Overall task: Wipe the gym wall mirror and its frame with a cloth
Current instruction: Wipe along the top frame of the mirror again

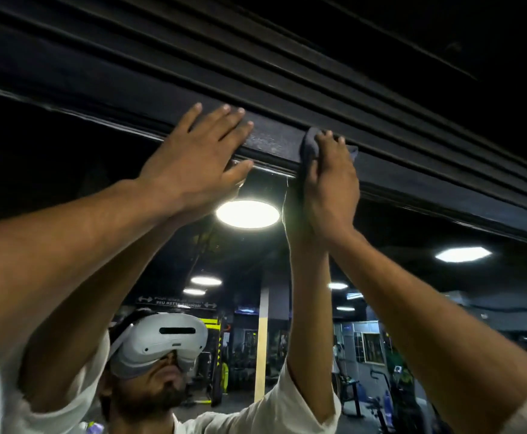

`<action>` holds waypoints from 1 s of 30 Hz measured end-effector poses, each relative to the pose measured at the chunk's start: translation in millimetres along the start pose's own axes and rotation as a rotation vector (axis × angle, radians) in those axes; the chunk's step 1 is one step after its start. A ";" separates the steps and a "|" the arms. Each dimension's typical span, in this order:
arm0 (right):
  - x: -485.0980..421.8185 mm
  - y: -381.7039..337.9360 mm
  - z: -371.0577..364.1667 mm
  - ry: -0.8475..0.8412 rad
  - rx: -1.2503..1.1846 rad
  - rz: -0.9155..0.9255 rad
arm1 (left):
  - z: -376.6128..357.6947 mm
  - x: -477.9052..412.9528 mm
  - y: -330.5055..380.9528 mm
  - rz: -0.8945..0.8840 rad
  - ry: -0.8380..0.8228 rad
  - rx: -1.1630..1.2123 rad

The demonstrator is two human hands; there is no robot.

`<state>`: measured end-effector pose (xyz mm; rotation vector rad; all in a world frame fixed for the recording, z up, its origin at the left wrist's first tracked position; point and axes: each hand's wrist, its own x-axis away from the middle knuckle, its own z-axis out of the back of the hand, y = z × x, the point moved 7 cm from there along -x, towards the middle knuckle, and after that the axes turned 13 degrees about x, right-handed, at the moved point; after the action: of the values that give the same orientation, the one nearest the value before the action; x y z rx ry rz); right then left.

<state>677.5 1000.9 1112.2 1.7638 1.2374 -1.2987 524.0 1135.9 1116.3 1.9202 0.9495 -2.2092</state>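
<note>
The mirror's dark top frame runs across the view from upper left down to the right. My left hand lies flat on the frame with straight, spread fingers. Just to its right, my right hand holds a dark grey cloth and presses it against the frame's face and lower edge. Below the frame, the mirror reflects both raised arms, a person in a white headset and the gym room.
Dark ribbed ceiling panels sit right above the frame. The mirror reflects a round ceiling lamp, a hexagonal lamp, a pale pillar and gym machines at the lower right.
</note>
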 end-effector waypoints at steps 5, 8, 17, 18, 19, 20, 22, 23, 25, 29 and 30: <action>26.6 -64.0 -3.9 -0.098 -0.044 0.140 | 8.5 0.8 -6.9 -0.099 -0.095 0.004; 32.9 -36.9 4.9 -0.039 0.032 0.044 | 36.9 14.9 -50.7 -0.221 -0.137 -0.070; 43.1 -125.0 -15.1 0.038 -0.007 -0.220 | 69.9 51.7 -126.8 -0.144 -0.113 -0.020; 42.6 -139.6 -16.1 0.040 -0.025 -0.181 | 70.8 51.9 -127.7 -0.146 -0.117 -0.008; 39.7 -145.9 -14.6 0.057 -0.044 -0.162 | 71.8 52.6 -128.8 -0.148 -0.122 0.002; 35.7 -145.2 -10.4 0.080 -0.059 -0.163 | 71.9 53.8 -129.8 -0.151 -0.129 0.011; 23.8 -133.7 -0.2 0.131 -0.051 -0.190 | 71.6 57.4 -130.5 -0.157 -0.129 0.024; 17.2 -128.3 3.2 0.147 -0.034 -0.214 | 71.1 58.8 -130.3 -0.159 -0.126 0.026; 3.2 -124.3 -2.5 0.121 -0.015 -0.257 | 70.5 58.5 -129.6 -0.156 -0.125 0.036; -5.6 -166.0 -29.9 0.019 -0.020 -0.194 | 69.8 57.2 -131.2 -0.153 -0.125 0.048; -2.9 -183.7 -32.4 0.006 -0.049 -0.129 | 69.5 57.4 -132.2 -0.152 -0.126 0.056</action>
<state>518.9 1096.6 1134.5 1.6783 1.3943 -1.3237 393.6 1228.5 1119.2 1.7600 1.0574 -2.4323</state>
